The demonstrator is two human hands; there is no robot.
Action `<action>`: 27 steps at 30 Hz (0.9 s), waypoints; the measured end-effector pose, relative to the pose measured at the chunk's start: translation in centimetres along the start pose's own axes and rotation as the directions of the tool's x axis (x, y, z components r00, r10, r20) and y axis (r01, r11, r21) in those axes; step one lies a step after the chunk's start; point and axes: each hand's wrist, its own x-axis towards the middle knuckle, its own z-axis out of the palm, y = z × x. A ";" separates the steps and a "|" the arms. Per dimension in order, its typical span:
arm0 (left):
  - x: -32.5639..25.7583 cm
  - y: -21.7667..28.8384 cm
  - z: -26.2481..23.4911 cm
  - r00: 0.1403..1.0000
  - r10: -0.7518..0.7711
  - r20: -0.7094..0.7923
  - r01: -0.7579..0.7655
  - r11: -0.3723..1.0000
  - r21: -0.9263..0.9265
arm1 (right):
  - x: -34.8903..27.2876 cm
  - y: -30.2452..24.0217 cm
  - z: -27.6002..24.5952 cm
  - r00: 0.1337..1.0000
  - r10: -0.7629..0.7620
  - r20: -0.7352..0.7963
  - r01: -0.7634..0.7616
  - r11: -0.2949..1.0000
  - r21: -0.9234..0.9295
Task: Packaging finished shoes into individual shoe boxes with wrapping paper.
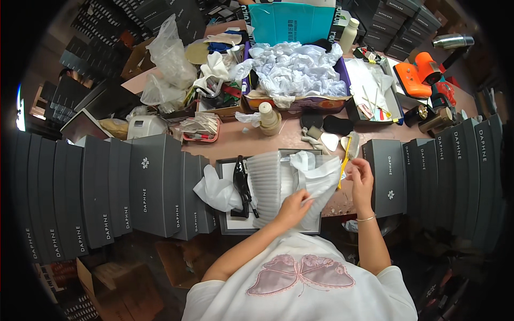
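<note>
A dark grey shoe box (270, 232) lies open before me. At its left side is a glossy black shoe (241, 184), with crumpled white tissue paper (218, 190) beside it. A translucent ribbed packing sheet (264, 184) covers the middle of the box, and more white tissue (310, 170) shows at its right. My left hand (293, 209) is closed on the sheet's near right part; its fingertips are partly hidden. Raised right of the box, my right hand (361, 175) has bent fingers apart, close to a yellow-handled brush (349, 154).
Grey shoe boxes stand in rows at left (155, 184) and right (388, 176). Behind the open box are a beige bottle (269, 120), black pads (337, 124) and a purple-edged carton (300, 102) of crumpled tissue. An orange device (415, 80) sits at the far right.
</note>
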 end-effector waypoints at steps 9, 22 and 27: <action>-2.7 5.2 1.8 0.611 0.255 0.749 0.086 0.920 -0.384 | 0.4 6.6 10.3 0.882 0.280 0.379 0.221 0.464 -0.858; -4.8 2.0 -2.1 0.768 -0.398 0.502 0.477 -0.168 -0.863 | -5.3 0.3 8.9 0.980 0.006 0.200 0.005 0.999 -0.052; -5.5 -1.2 -5.2 0.889 -0.368 0.274 0.345 0.140 -0.928 | -7.4 -3.6 9.0 0.782 -0.453 0.429 0.599 0.735 -0.317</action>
